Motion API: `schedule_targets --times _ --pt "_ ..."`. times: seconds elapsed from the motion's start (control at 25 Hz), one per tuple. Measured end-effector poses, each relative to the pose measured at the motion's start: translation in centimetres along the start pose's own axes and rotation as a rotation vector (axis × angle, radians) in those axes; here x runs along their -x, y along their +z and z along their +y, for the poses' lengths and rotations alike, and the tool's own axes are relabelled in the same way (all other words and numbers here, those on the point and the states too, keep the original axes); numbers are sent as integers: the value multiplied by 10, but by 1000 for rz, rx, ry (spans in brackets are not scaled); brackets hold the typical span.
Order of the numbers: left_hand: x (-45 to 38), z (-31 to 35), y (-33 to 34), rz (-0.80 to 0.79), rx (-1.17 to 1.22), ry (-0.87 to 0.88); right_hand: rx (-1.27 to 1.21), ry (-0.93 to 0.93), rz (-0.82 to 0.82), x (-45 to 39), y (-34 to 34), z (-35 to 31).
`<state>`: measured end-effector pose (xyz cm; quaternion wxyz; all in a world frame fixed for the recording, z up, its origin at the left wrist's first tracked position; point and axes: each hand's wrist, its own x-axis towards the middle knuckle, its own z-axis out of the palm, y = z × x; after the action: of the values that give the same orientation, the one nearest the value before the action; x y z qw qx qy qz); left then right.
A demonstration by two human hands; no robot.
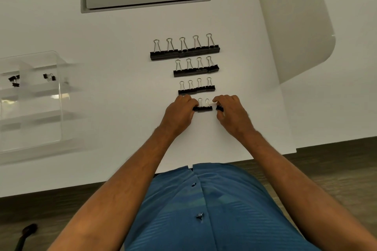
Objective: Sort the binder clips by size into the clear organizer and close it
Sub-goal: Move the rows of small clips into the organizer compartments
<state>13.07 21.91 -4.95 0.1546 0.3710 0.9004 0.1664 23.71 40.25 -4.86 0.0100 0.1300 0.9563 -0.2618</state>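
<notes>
Small binder clips (203,106) look light, stiff and springy, best pinched by the black body or wire loops. The left hand (179,110) curls its grip on the row's left end; the right hand (232,113) pinches one clip (220,108). Beyond the grips lie three larger rows (184,48); the clear organizer (30,100) sits far left on the white surface (122,87), wood floor beneath

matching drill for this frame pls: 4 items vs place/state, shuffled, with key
Items
1. five-clip row
2. right hand
3. clear organizer
4. left hand

Places/states
A. at the desk's left edge, a few tiny clips inside
B. pinches one small clip apart from its row
C. farthest row, largest clips
D. rests on the left end of the nearest row

Pairs: 1-C, 2-B, 3-A, 4-D
</notes>
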Motion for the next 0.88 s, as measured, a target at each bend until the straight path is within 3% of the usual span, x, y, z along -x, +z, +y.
schedule_targets --times 0.68,0.88 --pt "6 -11 2 -8 189 -65 82 -224 -117 -12 12 -26" --pt "13 -19 1 12 218 -85 179 -323 -71 -8 24 -26"
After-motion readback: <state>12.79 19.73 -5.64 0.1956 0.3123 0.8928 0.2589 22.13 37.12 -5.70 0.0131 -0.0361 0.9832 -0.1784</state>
